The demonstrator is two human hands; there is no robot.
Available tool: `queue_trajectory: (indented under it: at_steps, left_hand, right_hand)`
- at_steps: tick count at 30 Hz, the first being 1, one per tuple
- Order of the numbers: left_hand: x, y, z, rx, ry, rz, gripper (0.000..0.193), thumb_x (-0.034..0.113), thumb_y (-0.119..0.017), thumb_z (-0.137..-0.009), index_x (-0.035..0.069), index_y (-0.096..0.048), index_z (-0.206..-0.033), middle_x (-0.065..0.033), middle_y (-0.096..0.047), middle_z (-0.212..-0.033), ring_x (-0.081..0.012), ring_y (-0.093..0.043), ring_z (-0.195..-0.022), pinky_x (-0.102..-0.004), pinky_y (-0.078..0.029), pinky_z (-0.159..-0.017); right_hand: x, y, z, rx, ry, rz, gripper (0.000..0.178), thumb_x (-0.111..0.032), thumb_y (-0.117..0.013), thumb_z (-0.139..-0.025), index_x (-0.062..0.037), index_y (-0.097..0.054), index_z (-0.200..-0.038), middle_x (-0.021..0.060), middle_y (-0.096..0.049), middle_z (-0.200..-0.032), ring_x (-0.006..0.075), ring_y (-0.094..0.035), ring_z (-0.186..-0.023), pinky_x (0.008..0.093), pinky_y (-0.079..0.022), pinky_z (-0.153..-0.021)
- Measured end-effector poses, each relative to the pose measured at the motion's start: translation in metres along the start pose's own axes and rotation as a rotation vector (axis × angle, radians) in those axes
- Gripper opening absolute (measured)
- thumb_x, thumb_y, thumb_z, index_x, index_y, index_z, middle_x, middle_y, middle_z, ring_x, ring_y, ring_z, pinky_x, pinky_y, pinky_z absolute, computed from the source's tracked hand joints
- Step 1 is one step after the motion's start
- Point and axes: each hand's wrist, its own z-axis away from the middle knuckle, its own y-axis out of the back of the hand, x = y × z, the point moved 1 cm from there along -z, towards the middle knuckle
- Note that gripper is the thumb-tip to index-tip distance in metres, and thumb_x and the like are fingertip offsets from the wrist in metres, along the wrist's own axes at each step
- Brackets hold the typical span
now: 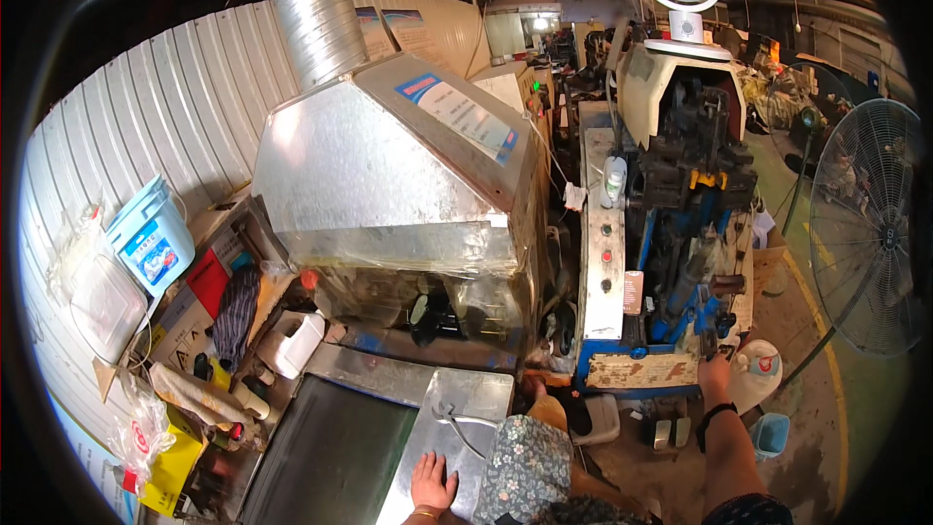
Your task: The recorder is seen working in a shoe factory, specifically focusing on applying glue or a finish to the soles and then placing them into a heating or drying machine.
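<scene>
My left hand (pixel 434 483) lies flat with its fingers spread on a shiny metal plate (pixel 413 457). Just ahead of it on the plate rests a pair of pincers (pixel 463 420) with pale handles, apart from the fingers. My right arm reaches forward, and my right hand (pixel 715 375) is at the front right corner of a blue and black machine (pixel 695 272), beside its dark metal parts. The fingers of that hand are too small and partly hidden to show whether they grip a part. A dark conveyor belt (pixel 330 457) runs to the left of the plate.
A sheet-metal hood (pixel 389 165) with a duct stands ahead. A large black fan (pixel 870 228) is at the right, near a white jug (pixel 753 384) and a blue bin (pixel 771 436). Foot pedals (pixel 671 431) sit below the machine. Cluttered shelves and a light-blue bucket (pixel 151 233) are at left.
</scene>
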Motion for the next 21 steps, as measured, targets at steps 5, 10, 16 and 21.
queue_trajectory:
  at_steps: [5, 10, 16, 21]
  left_hand:
    - [-0.003, -0.004, -0.002, -0.008, -0.011, -0.024, 0.054, 0.041, -0.061, -0.084, 0.006, -0.06, -0.125, -0.0212, -0.052, -0.137, -0.0407, -0.045, -0.13, -0.05, -0.034, -0.108]
    - [-0.004, -0.004, -0.001, -0.008, -0.006, -0.041, 0.055, 0.041, -0.061, -0.084, 0.006, -0.06, -0.125, -0.0211, -0.053, -0.136, -0.0406, -0.045, -0.13, -0.0502, -0.034, -0.108]
    - [-0.003, -0.007, -0.003, -0.021, -0.002, -0.037, 0.055, 0.042, -0.06, -0.084, 0.006, -0.06, -0.126, -0.0216, -0.052, -0.137, -0.0406, -0.045, -0.13, -0.0503, -0.034, -0.108]
    - [-0.003, -0.004, 0.001, -0.01, 0.005, -0.035, 0.055, 0.042, -0.06, -0.084, 0.006, -0.06, -0.126, -0.0211, -0.053, -0.137, -0.04, -0.045, -0.13, -0.0498, -0.034, -0.109]
  right_hand:
    - [0.015, -0.016, -0.011, 0.08, 0.003, 0.021, 0.04, -0.027, -0.064, -0.091, 0.0094, -0.065, -0.107, 0.0239, -0.069, -0.096, 0.0365, -0.069, -0.084, 0.0441, -0.058, -0.073]
    - [-0.007, 0.004, 0.004, -0.034, -0.062, -0.004, 0.039, -0.025, -0.06, -0.092, 0.0078, -0.061, -0.114, 0.0228, -0.068, -0.103, 0.0356, -0.067, -0.091, 0.044, -0.056, -0.081]
    - [-0.009, 0.011, 0.005, -0.102, -0.092, -0.022, 0.039, -0.024, -0.063, -0.092, 0.0077, -0.06, -0.114, 0.0228, -0.068, -0.104, 0.0354, -0.067, -0.093, 0.0445, -0.056, -0.081]
    - [-0.004, 0.002, 0.001, -0.054, -0.061, -0.015, 0.039, -0.022, -0.062, -0.092, 0.0072, -0.058, -0.117, 0.0237, -0.066, -0.109, 0.0366, -0.065, -0.096, 0.0442, -0.055, -0.082]
